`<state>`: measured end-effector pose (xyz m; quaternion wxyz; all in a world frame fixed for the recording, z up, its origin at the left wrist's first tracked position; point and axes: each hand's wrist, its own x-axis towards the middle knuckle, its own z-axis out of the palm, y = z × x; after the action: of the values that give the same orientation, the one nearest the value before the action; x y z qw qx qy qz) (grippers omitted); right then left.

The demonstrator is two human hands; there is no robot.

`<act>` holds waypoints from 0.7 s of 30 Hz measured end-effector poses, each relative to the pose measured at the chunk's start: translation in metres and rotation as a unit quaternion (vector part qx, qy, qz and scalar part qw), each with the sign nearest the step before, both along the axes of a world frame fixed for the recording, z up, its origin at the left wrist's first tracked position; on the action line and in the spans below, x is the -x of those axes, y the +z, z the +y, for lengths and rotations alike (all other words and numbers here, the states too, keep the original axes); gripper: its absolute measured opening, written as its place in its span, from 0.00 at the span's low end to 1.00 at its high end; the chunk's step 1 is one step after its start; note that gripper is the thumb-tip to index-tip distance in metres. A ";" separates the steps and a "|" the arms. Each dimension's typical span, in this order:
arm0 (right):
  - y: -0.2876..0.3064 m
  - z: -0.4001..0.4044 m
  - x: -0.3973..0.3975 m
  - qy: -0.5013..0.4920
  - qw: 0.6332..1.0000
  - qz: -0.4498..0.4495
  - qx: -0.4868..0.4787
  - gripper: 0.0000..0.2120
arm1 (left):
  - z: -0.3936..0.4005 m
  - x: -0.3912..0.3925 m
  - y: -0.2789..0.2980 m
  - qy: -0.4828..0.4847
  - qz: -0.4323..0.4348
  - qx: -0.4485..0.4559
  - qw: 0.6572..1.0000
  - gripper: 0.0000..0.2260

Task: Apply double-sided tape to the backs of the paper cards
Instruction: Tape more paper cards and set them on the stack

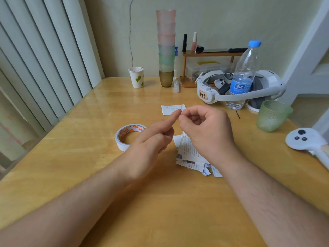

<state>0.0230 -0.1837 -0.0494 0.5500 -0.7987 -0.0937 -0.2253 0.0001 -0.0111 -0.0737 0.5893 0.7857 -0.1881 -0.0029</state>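
Both hands hover above the wooden table [89,157]. My left hand [153,139] points its index finger up and right, its other fingers curled. My right hand [204,125] is curled, and its thumb and forefinger pinch at the left index fingertip, apparently on a tiny bit of tape too small to make out. A roll of double-sided tape [127,135] lies flat just left of my left hand. One paper card [171,109] lies alone beyond the fingertips. A loose pile of printed cards [192,157] lies under my right wrist, partly hidden.
At the back stand a paper cup [136,77], a tall stack of tumblers [166,49], a small wooden shelf [210,54], a white headset [236,86] and a water bottle [243,75]. A green cup [272,115] and a white controller [306,139] sit at the right.
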 end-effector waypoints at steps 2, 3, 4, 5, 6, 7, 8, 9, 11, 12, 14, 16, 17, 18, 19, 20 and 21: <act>0.000 0.000 0.000 -0.003 1.000 -0.001 0.004 0.07 | 0.000 0.004 0.001 0.003 0.000 0.004 1.000 0.26; -0.001 0.000 0.000 -0.004 1.000 -0.002 0.003 0.07 | -0.001 0.005 0.002 0.003 -0.008 -0.001 1.000 0.25; -0.001 -0.001 0.000 -0.005 1.000 -0.003 0.001 0.07 | -0.002 0.007 0.002 0.002 -0.012 -0.003 1.000 0.25; -0.001 -0.001 -0.001 -0.004 1.000 -0.003 0.000 0.07 | -0.002 0.007 0.003 0.002 -0.016 -0.004 1.000 0.26; -0.001 -0.001 0.000 -0.004 1.000 -0.002 -0.002 0.07 | -0.003 0.007 0.005 0.005 -0.019 -0.007 1.000 0.26; -0.002 -0.002 -0.001 -0.003 1.000 -0.002 0.000 0.07 | -0.003 0.007 0.005 0.006 -0.023 -0.014 1.000 0.27; -0.002 -0.002 -0.001 -0.003 1.000 -0.002 0.003 0.07 | -0.003 0.006 0.007 0.007 -0.024 -0.022 0.999 0.27; -0.002 -0.002 -0.001 -0.003 1.000 -0.004 0.009 0.07 | -0.002 0.005 0.008 0.002 -0.027 -0.035 0.999 0.29; -0.003 -0.002 0.000 -0.006 1.000 -0.015 0.026 0.07 | 0.001 0.002 0.010 -0.009 -0.031 -0.056 0.998 0.31; -0.003 -0.002 0.000 -0.008 0.999 -0.024 0.038 0.08 | 0.002 0.001 0.011 -0.010 -0.030 -0.059 0.998 0.32; -0.003 -0.001 0.001 -0.013 0.997 -0.042 0.060 0.09 | 0.002 0.000 0.012 -0.011 -0.021 -0.042 0.999 0.31; -0.002 -0.001 0.002 -0.011 0.997 -0.046 0.063 0.10 | 0.000 0.000 0.013 -0.015 -0.007 0.000 1.000 0.31; -0.002 -0.001 0.002 -0.010 0.997 -0.044 0.058 0.09 | -0.001 0.000 0.014 -0.022 -0.001 0.025 0.999 0.31; -0.002 -0.001 0.001 -0.009 0.998 -0.041 0.052 0.09 | -0.001 0.000 0.015 -0.029 0.008 0.051 0.998 0.31; -0.002 -0.002 0.001 -0.008 0.998 -0.038 0.046 0.09 | -0.001 -0.001 0.016 -0.035 0.016 0.071 0.997 0.31; -0.001 -0.003 0.000 -0.005 0.999 -0.035 0.038 0.08 | 0.000 -0.002 0.016 -0.035 0.021 0.083 0.996 0.31; -0.001 -0.003 -0.001 -0.001 0.999 -0.032 0.031 0.08 | 0.001 -0.002 0.016 -0.033 0.021 0.086 0.996 0.31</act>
<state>0.0237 -0.1872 -0.0507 0.5218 -0.8075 -0.1173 -0.2488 0.0025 -0.0101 -0.0576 0.6584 0.7250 -0.2009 -0.0225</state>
